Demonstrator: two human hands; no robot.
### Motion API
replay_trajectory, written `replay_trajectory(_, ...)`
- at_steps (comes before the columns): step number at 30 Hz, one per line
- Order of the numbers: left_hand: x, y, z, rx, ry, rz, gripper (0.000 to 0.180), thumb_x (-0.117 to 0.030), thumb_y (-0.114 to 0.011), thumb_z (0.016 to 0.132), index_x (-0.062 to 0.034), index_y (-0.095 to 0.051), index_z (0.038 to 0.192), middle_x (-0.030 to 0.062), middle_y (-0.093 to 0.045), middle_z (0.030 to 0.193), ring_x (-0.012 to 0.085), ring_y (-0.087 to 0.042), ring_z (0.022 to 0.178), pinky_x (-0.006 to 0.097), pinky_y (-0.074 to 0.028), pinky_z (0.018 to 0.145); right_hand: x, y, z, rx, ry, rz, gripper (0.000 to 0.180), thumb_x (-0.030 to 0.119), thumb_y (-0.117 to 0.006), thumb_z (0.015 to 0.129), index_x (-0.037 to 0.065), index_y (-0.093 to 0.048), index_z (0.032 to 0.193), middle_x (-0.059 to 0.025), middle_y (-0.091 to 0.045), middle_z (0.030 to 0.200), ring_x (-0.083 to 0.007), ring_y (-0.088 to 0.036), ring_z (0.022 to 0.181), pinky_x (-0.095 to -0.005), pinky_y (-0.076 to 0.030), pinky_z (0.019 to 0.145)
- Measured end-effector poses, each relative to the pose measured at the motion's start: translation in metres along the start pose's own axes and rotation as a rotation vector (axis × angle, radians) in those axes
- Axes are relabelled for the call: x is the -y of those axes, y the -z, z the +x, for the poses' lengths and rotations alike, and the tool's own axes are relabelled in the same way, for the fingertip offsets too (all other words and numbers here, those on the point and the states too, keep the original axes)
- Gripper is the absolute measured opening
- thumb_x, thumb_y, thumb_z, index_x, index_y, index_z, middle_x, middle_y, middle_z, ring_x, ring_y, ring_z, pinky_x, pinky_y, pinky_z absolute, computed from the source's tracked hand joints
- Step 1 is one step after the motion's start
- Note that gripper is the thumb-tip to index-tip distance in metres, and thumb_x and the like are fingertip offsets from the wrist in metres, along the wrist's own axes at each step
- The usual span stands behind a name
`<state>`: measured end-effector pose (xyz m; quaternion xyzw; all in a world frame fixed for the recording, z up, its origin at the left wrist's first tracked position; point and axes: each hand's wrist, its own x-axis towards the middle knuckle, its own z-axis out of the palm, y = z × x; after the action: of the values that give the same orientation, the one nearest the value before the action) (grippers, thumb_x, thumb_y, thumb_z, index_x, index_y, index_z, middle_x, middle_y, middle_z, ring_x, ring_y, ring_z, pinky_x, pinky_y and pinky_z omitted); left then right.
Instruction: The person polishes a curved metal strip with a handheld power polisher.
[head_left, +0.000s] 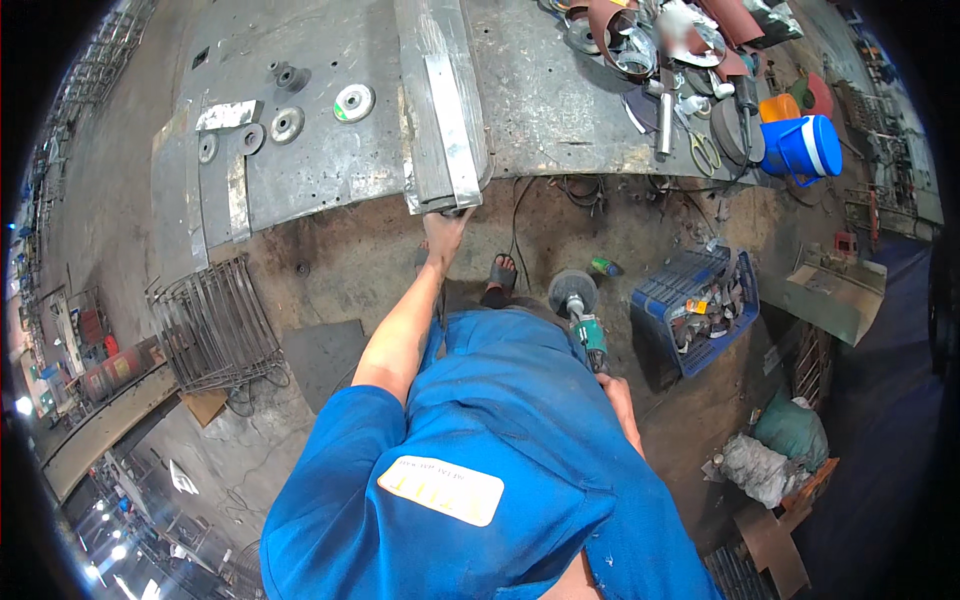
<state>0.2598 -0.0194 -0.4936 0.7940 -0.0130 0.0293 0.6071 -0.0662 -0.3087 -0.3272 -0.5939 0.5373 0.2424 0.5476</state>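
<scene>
My left arm reaches to the table's front edge, where my left hand (446, 236) grips the near end of a long, shiny metal bar (452, 130). The bar lies on a wider grey metal strip (418, 90) that sticks out past the edge; part of my fingers is hidden beneath the end. Low at my right side, my right hand (618, 400) is closed around the rear of a green angle grinder (590, 338). Its round grey disc (573, 293) points away from me, above the floor and apart from the bar.
Several grinding discs (354, 103) lie on the grey metal table (330, 170). Sanding belts (610, 30), scissors (705, 155) and a blue jug (803, 148) crowd its right end. A blue crate (720, 352) stands on the floor at right, a stack of metal frames (215, 325) at left.
</scene>
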Motion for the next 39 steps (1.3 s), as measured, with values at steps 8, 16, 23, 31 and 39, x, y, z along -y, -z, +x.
replay_trajectory(8,0.009,-0.025,-0.005,-0.331,0.190,-0.021,0.033,-0.016,-0.085,0.076,0.0080,-0.069,0.093,0.0056,-0.070,0.083,0.0120,-0.058,0.075,0.034,-0.050,0.072,0.007,-0.002,-0.008,-0.015,-0.099,-0.013,0.033,0.015,-0.069,0.074,-0.014,-0.068,0.088,-0.0154,-0.068,0.074,-0.0220,-0.065,0.057,-0.0352,-0.049,0.053)
replay_trajectory(16,0.018,-0.035,0.003,-0.389,0.091,-0.022,0.025,-0.016,-0.080,0.076,0.0045,-0.070,0.086,0.0119,-0.072,0.074,0.0149,-0.066,0.071,0.035,-0.050,0.066,-0.001,0.004,-0.005,-0.008,-0.053,-0.046,0.034,0.015,-0.069,0.075,-0.016,-0.067,0.090,-0.0157,-0.068,0.076,-0.0220,-0.065,0.059,-0.0352,-0.048,0.053)
replay_trajectory(23,0.025,-0.032,0.006,-0.369,0.080,-0.013,0.028,-0.019,-0.080,0.077,0.0063,-0.068,0.081,0.0085,-0.070,0.069,0.0121,-0.063,0.068,0.036,-0.049,0.062,0.003,0.007,-0.007,-0.066,-0.068,-0.085,0.032,0.013,-0.070,0.075,-0.016,-0.068,0.088,-0.0149,-0.068,0.076,-0.0212,-0.064,0.059,-0.0346,-0.048,0.054)
replay_trajectory(31,0.009,-0.017,-0.008,-0.269,0.263,0.009,0.041,-0.028,-0.085,0.077,0.0101,-0.069,0.077,0.0095,-0.069,0.064,0.0068,-0.056,0.065,0.035,-0.048,0.059,-0.038,0.015,0.011,-0.027,-0.089,-0.029,0.034,0.017,-0.073,0.073,-0.015,-0.069,0.083,-0.0162,-0.069,0.074,-0.0214,-0.065,0.062,-0.0350,-0.049,0.056)
replay_trajectory(39,0.006,-0.014,-0.072,-0.287,0.508,0.139,0.042,-0.010,-0.083,0.068,0.0042,-0.062,0.101,0.0152,-0.066,0.096,0.0278,-0.062,0.087,0.039,-0.049,0.083,-0.029,0.013,-0.016,-0.059,0.072,-0.243,0.042,0.020,-0.073,0.074,-0.016,-0.062,0.093,-0.0240,-0.069,0.079,-0.0318,-0.070,0.072,-0.0412,-0.053,0.064)
